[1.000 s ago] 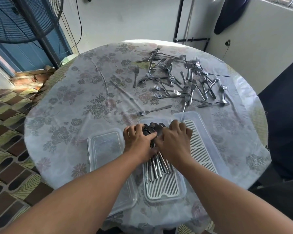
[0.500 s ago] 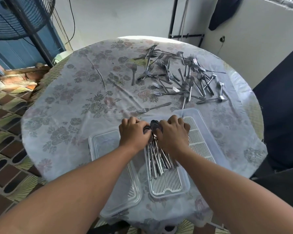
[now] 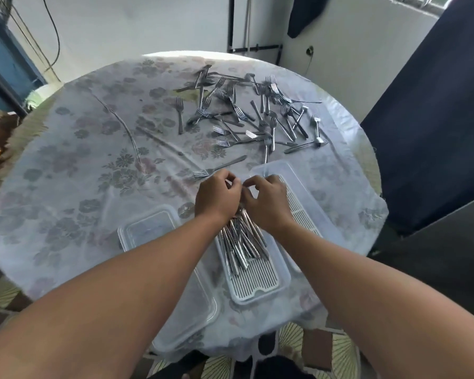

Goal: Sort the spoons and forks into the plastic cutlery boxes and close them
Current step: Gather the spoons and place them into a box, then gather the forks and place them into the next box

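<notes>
Both hands, left (image 3: 218, 196) and right (image 3: 268, 203), curl round the spoons' (image 3: 241, 242) bowl ends, apparently squaring the bundle to lie flat in the box (image 3: 257, 280), forks (image 3: 246, 116) waiting beyond.

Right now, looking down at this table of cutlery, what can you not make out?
Head view only:
- The bowl ends of the bundled cutlery in the middle box: covered by the left hand and right hand.
- What the fingertips pinch: blurred and too small.
- The near part of the clear lid: hidden under the left forearm.
- Whether spoons remain in the far fork pile: too tangled.
</notes>
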Motion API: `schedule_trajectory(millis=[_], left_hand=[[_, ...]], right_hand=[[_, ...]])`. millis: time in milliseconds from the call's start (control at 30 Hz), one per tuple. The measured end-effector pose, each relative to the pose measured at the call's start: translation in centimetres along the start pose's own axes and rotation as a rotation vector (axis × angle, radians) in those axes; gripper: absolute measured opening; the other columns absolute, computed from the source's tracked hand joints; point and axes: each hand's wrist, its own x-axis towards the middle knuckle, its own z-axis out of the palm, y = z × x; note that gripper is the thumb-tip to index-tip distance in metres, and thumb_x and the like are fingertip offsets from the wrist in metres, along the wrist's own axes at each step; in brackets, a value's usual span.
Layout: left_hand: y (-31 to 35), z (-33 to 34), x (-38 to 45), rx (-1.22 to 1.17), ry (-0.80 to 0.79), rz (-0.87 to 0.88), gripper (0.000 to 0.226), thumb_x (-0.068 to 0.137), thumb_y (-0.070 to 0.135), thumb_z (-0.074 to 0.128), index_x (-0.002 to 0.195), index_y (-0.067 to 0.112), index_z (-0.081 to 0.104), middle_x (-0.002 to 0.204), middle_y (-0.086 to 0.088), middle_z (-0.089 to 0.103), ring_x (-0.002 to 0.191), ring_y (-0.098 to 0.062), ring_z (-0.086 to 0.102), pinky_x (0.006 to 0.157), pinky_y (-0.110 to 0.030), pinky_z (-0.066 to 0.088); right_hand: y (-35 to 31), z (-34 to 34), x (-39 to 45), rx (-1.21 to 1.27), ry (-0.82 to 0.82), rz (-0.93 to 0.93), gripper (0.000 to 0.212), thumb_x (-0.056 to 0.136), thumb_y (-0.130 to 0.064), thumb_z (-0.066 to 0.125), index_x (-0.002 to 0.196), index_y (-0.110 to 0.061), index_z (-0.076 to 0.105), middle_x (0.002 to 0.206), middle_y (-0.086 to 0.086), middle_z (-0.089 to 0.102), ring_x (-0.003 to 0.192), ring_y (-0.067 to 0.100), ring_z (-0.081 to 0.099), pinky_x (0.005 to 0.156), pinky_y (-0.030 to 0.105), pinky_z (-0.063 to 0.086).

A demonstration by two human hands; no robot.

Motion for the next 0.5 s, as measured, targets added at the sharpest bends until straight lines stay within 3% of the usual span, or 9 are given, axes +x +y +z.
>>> schedule_trajectory(millis=[100,267,500], left_hand=[[1.8,0.8,1.2,-0.020,0.050,-0.039,0.014,0.097,0.032,0.058,0.092,0.022,0.067,0.081,0.001,0.070,0.076,-0.022,0.066,0.071,-0.036,0.056],[5.5,3.5,3.4,0.001,0.154,-0.113,0.017,0.097,0.031,0.059,0.100,0.017,0.069,0.092,-0.003,0.072,0.085,-0.025,0.066,0.075,-0.035,0.056],[9.6,9.6,3.7,0.029,0.301,-0.251,0.013,0.096,0.032,0.058,0.092,0.021,0.064,0.089,0.001,0.069,0.082,-0.023,0.061,0.065,-0.031,0.043]], right_hand=[[0.4,-1.2,2.5,0.081,0.012,-0.052,0.023,0.096,-0.038,0.065,0.113,-0.025,0.073,0.117,0.009,0.057,0.113,0.028,0.055,0.100,0.043,0.047],[2.4,-4.4,6.6,0.189,-0.039,-0.160,0.018,0.097,-0.032,0.065,0.111,-0.024,0.073,0.108,-0.001,0.056,0.095,0.011,0.058,0.093,0.027,0.047],[8.3,-8.0,10.2,0.232,-0.203,-0.212,0.023,0.097,-0.032,0.063,0.114,-0.019,0.073,0.109,0.003,0.064,0.091,0.015,0.062,0.080,0.025,0.043]])
